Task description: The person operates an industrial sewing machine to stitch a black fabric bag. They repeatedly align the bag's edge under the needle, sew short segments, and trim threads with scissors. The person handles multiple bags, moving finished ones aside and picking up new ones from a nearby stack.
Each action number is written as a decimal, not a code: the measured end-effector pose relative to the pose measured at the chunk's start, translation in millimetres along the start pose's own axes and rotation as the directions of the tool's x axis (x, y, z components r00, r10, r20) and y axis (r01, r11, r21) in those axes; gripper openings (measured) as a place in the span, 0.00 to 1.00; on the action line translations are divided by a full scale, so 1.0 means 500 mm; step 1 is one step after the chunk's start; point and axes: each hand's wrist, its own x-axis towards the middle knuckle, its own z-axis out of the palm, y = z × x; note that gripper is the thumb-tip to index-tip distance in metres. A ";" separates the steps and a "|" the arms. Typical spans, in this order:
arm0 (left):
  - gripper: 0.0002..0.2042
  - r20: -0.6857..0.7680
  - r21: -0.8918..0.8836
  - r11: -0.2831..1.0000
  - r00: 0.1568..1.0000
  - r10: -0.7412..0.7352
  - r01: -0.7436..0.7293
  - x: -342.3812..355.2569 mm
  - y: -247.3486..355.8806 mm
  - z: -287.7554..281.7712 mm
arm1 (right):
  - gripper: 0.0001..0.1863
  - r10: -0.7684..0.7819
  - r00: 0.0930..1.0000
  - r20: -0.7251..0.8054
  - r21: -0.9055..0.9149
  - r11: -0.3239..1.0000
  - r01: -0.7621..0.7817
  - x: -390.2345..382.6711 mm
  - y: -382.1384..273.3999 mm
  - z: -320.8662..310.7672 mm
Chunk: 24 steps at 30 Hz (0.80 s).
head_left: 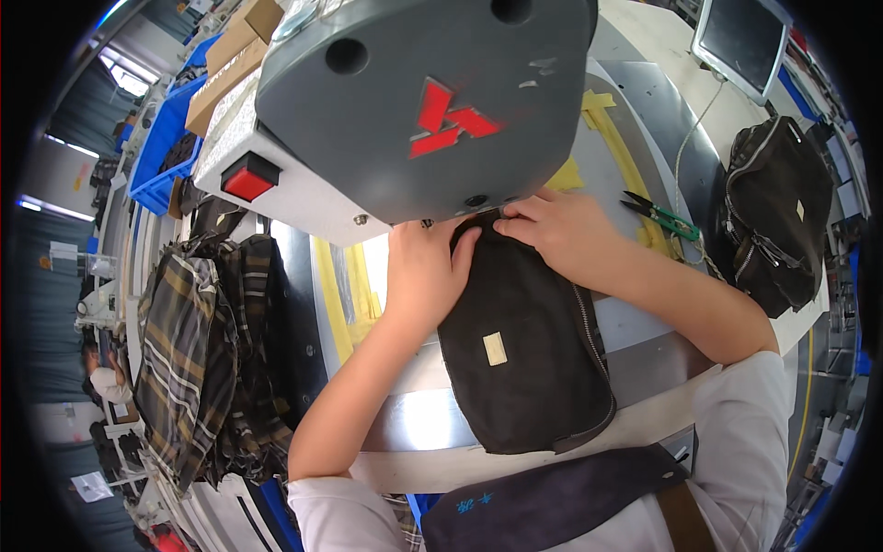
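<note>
A black fabric bag piece (524,322) with a zipper along its right side and a small cream label lies on the machine bed, its far end under the grey sewing machine head (368,129). My left hand (425,271) grips the far left edge, thumb on top, its fingertips partly hidden by the machine head. At the far right edge, my right hand (559,230) is closed with its fingers bent on the cloth. The machine head hides the needle area. Green-handled thread snips (676,224) lie to the right of my right hand.
Plaid fabric pieces (184,340) are heaped at the left. Another black bag (777,216) rests at the right, below a screen (740,41). A blue crate (166,152) and cardboard boxes (235,69) stand at the far left. Yellow tape (336,304) marks the bed.
</note>
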 end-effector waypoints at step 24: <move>0.22 0.189 -0.090 0.969 0.951 0.244 -0.230 -0.007 0.011 -0.009 | 0.08 0.580 0.776 0.248 0.335 0.701 -0.630 0.025 0.032 -0.003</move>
